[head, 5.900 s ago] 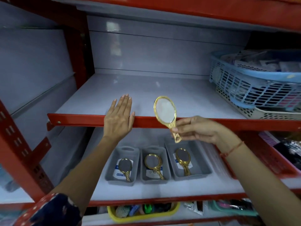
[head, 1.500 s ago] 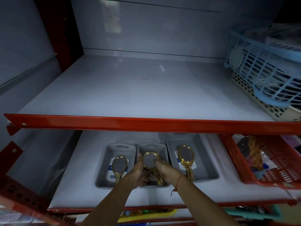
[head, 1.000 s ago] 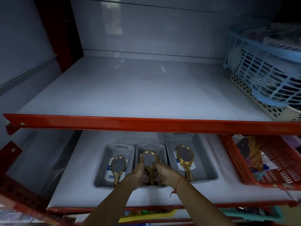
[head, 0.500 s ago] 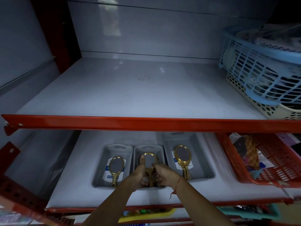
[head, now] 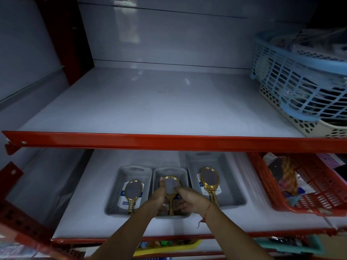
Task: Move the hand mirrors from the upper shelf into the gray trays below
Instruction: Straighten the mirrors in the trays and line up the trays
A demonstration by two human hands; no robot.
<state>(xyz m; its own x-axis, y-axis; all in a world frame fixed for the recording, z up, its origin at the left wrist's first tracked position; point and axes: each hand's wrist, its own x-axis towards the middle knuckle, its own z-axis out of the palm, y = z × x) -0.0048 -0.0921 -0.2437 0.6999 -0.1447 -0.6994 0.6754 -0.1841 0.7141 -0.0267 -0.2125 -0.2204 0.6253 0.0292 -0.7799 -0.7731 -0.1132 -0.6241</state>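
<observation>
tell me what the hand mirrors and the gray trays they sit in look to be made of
Hand mirrors, such as the right one: gold-coloured frames with raised ornament and a shiny finish, likely gold-finished plastic or cast metal; the pictures can't settle which. The oval faces look like dull reflective glass.

Gray trays, such as the left one: matte gray plastic, judging by the moulded handle cut-outs, rounded rims and slotted side walls.

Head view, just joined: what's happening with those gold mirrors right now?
A person has both hands in the middle gray tray, the left hand and right hand holding a gold hand mirror there. The left tray and right tray each hold a mirror. No mirrors show on the upper shelf, only baskets at its right.
</observation>
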